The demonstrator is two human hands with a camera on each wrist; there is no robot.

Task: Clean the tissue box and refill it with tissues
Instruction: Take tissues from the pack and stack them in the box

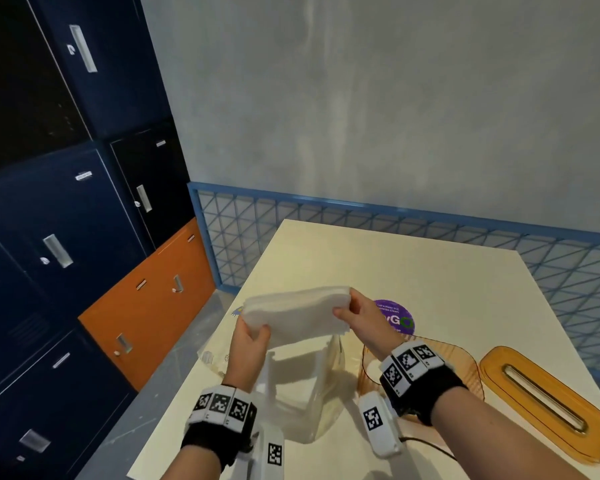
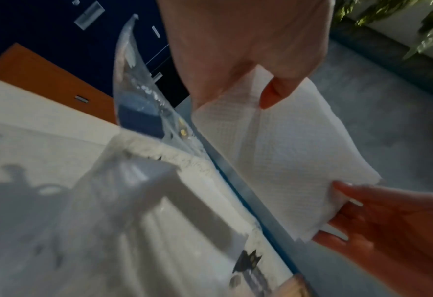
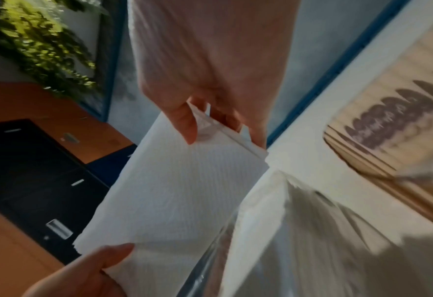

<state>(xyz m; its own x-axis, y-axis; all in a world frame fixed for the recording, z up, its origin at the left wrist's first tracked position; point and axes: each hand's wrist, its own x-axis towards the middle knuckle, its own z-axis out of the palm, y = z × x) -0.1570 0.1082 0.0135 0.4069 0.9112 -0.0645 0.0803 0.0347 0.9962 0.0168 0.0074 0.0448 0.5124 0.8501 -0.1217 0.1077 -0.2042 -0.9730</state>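
Both hands hold a stack of white tissues (image 1: 298, 311) flat in the air above the cream table (image 1: 413, 271). My left hand (image 1: 253, 332) grips its left end, thumb on top. At the right end, my right hand (image 1: 345, 308) pinches the stack. The left wrist view shows the left hand (image 2: 235, 80) on the tissues (image 2: 286, 156); the right wrist view shows the right hand (image 3: 222, 128) on the tissues (image 3: 179, 191). A clear plastic wrapper (image 1: 302, 386) lies under the stack. The amber tissue box base (image 1: 465, 362) sits behind my right wrist, partly hidden. Its slotted lid (image 1: 544, 400) lies to the right.
A round purple sticker (image 1: 395, 317) is on the table past my right hand. Blue and orange lockers (image 1: 84, 237) stand at the left across a grey floor. A blue mesh fence (image 1: 430, 230) runs behind the table.
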